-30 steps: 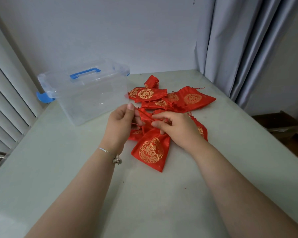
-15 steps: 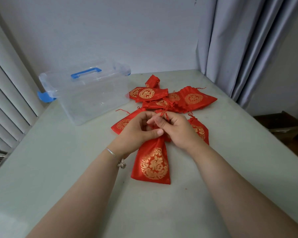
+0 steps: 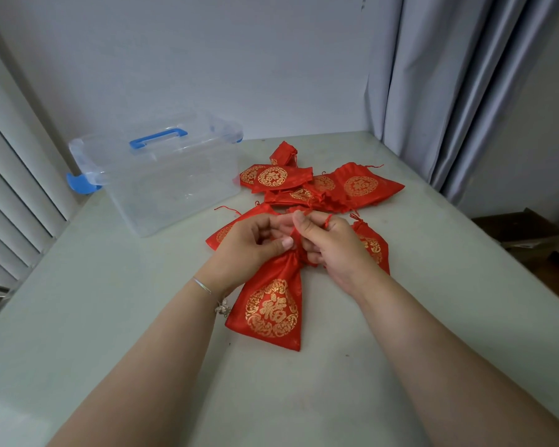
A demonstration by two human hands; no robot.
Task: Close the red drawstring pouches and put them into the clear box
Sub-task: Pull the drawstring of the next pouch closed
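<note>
1. Pouch (image 3: 271,304) lies flat on the table (image 3: 110,317), neck gathered between both hands.
2. Left hand (image 3: 252,246) pinches the neck; right hand (image 3: 329,243) grips its red cord.
3. Loose pouches (image 3: 320,185) lie behind, beside the lidded clear box (image 3: 171,185).

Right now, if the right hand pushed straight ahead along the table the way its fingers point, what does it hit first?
Probably the pile of red pouches just beyond the right hand, which pinches the cord of the near pouch. Depth is unclear; the clear box lies left of that line.
</note>
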